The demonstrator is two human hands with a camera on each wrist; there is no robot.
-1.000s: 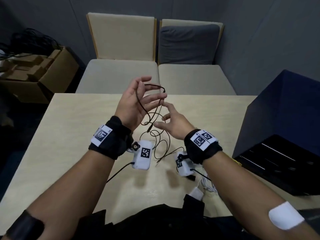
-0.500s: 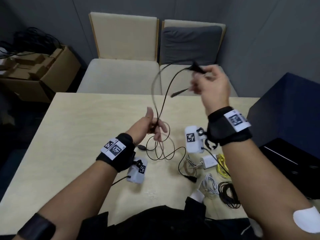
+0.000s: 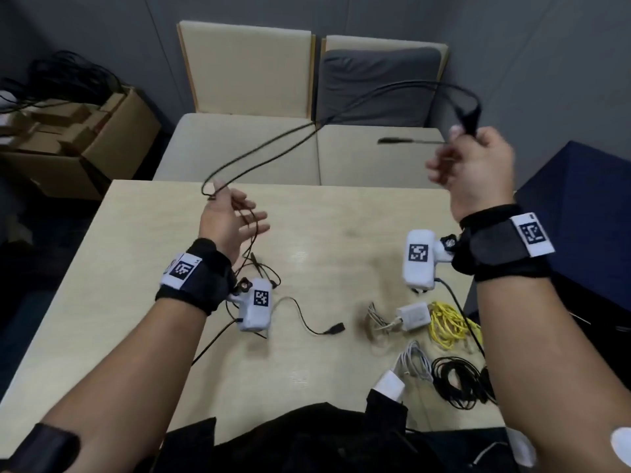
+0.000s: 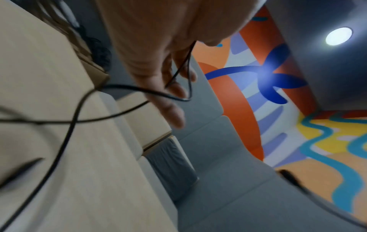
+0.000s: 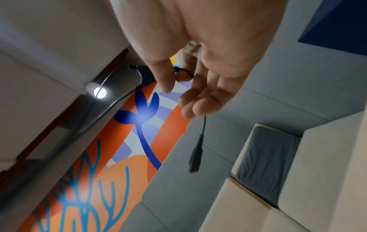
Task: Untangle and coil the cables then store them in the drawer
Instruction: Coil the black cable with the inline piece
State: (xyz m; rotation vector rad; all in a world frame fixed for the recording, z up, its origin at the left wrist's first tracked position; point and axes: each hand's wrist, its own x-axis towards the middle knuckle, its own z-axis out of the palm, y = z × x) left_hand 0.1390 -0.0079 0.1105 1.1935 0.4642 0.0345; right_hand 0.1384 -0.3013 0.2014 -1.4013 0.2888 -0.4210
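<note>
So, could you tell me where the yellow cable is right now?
In the head view, the yellow cable lies bundled on the table's right side, beside the white charger.

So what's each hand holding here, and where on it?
The right hand pinches the black cable near one plug end. The left hand, fingers loosely spread, has the cable's mid-length looped over it.

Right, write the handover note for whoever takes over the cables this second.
Right hand: raised over the table's far right, pinching the black cable near one plug.
Left hand: fingers straight, cable draped over them.
Cable spans both hands; its tail lies on the table.
Yellow cable, white cable and black bundle lie near right.
Done: nothing stored.
Left: coil, then store everything.
</note>
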